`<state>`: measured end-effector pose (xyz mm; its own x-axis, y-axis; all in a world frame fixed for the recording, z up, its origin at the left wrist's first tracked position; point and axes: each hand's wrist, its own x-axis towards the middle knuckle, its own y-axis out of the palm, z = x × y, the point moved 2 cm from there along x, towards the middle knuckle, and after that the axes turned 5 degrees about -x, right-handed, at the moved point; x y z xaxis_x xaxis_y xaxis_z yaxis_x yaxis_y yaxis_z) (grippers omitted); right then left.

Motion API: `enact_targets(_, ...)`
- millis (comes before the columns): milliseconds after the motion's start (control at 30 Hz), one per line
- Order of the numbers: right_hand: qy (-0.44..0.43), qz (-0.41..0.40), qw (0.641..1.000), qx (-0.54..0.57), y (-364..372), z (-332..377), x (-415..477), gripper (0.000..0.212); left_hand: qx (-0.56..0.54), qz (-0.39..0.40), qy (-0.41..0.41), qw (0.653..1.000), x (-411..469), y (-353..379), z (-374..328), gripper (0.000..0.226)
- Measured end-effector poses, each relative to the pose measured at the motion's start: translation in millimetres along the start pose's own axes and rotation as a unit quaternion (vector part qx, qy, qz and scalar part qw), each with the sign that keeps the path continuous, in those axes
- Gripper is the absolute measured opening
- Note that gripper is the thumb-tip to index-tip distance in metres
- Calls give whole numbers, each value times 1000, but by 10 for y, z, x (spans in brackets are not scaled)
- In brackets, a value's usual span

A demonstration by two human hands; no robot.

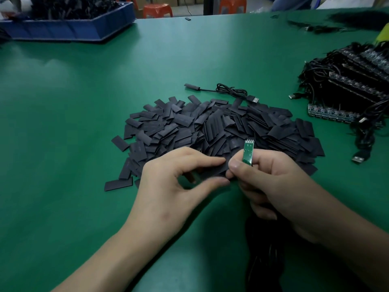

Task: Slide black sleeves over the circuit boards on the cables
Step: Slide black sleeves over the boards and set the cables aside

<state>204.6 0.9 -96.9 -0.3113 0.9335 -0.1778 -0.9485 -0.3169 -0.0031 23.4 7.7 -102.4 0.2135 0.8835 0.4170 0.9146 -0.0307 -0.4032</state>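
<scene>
Right of sleeve pile (210,127), seemingly cables (347,85)

A green worktop (84,102) carries a heap of flat black sleeves (210,127) at its centre. At 6 o'clock of the heap, the left hand (168,180) pinches one black sleeve (212,171) between thumb and forefinger. Just beside it, the right hand (273,182) pinches a small green circuit board (248,151) upright, its contact pads on top. A dark cable bundle (263,249) trails below that hand. A sleeved black cable (229,90) lies at 12 o'clock, stacked boards with black cables (353,85) at 2 o'clock, and a blue plastic bin (69,28) at 11 o'clock.
</scene>
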Motion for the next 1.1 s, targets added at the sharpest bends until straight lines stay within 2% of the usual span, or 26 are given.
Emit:
enact_targets(100, 1, 7, 999, 33, 2, 30, 7, 32, -11, -17, -5, 1000, 8, -10, 4, 16)
enact_targets(267, 47, 44, 989, 134, -176, 164, -9, 58, -55, -31, -71, 995, 8, -11, 25, 9)
enact_targets(300, 44, 47, 986, 154, -240, 203, -13, 57, -41, -26, -70, 996, 8, -6, 17, 8)
enact_targets(400, 13, 37, 986, 165, -437, 310, -12, 41, -3, -15, -62, 998, 22, -9, -9, 23)
enact_targets(467, -26, 21, 992, 121, -558, 368, -12, 33, -11, -12, -61, 998, 31, -15, -14, 26)
enact_targets(533, -68, -2, 997, 37, -636, 411, -21, 29, -38, -5, -72, 997, 38, -18, 0, 18)
enact_targets(567, -83, -13, 996, -18, -646, 419, -26, 30, -45, -5, -75, 996, 38, -22, 8, 23)
enact_targets(700, -101, -20, 961, -258, -480, 306, -5, 35, -63, -8, -70, 996, 41, -42, 49, 23)
enact_targets(767, -89, -14, 952, -292, -382, 195, 16, 37, -79, -13, -69, 994, 34, -48, 72, 24)
enact_targets(967, -43, 5, 992, -122, -188, 79, 20, 32, -199, -8, -101, 975, 17, -10, 73, 27)
enact_targets(1100, -53, -4, 993, -106, -156, 82, 8, 33, -218, -5, -107, 970, 28, -5, 56, 24)
